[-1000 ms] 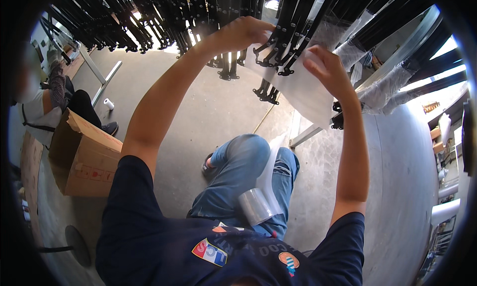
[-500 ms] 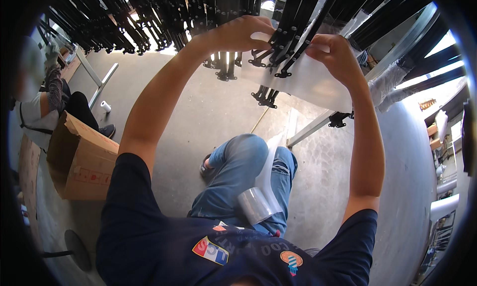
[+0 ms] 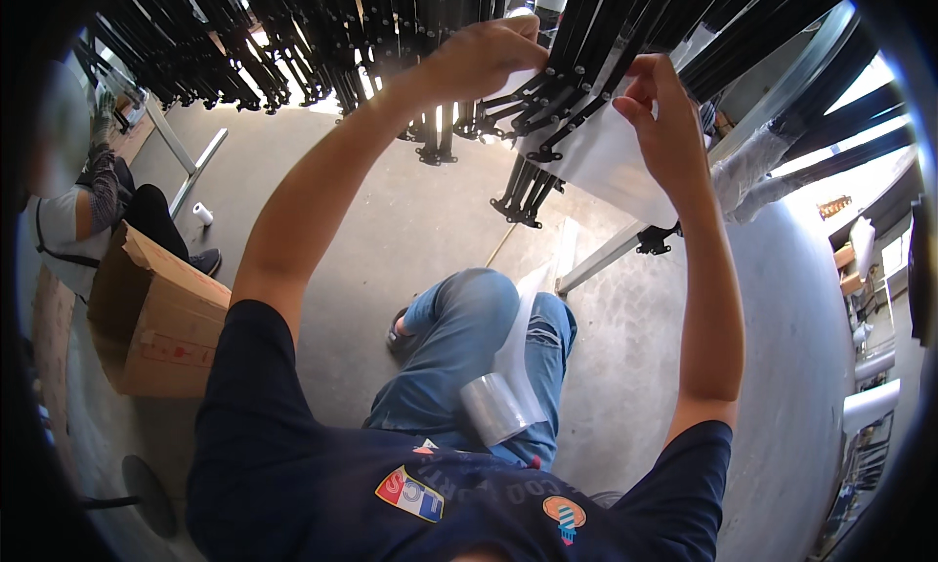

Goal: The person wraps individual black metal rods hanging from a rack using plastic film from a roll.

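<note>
A bundle of black metal bars [image 3: 586, 49] with flat, holed end brackets hangs between my hands. My left hand [image 3: 484, 62] is closed at the bundle's left side; its fingertips are partly hidden against the bars. At the right side my right hand [image 3: 669, 117] has its thumb and fingers bent in close to the bars. What either hand pinches does not show clearly. Behind the bundle and beside my right hand hangs a sheet of clear plastic film [image 3: 606, 166]. On my lap lies a roll of clear film [image 3: 493, 408], with a strip leading up between my knees.
Rows of black bars [image 3: 244, 44] hang along the top left. Film-wrapped bars [image 3: 757, 166] stick out at the right, above a grey metal frame leg [image 3: 601, 259]. An open cardboard box [image 3: 161, 318] stands at my left, near another seated person [image 3: 73, 220].
The bundle's bracket ends have shifted slightly left and down. My left hand has turned more closed, and my right hand's fingers have moved up a little along the bars.
</note>
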